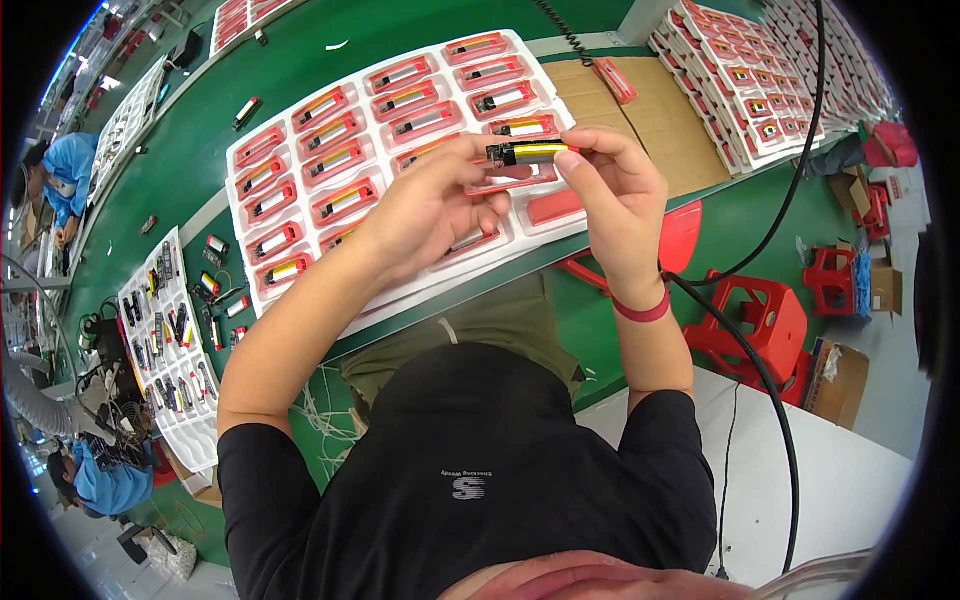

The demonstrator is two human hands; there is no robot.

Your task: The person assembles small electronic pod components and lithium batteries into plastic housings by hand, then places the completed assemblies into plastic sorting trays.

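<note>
A slim battery assembly, wrapped in black and yellow with dark parts at its left end, is held level above the white tray. The thumb and forefinger of my right hand pinch its right end. At the other end, the fingers of my left hand close on the dark parts; its lower fingers are curled. Beneath both hands lies the white moulded tray, with rows of red trays holding similar battery assemblies, such as one red case. My hands and forearms cover part of these rows.
Loose battery pieces lie left of the tray, beside another white tray of parts. Stacked filled trays rise at the back right, past brown cardboard. A black cable hangs at right near red stools. People in blue sit at left.
</note>
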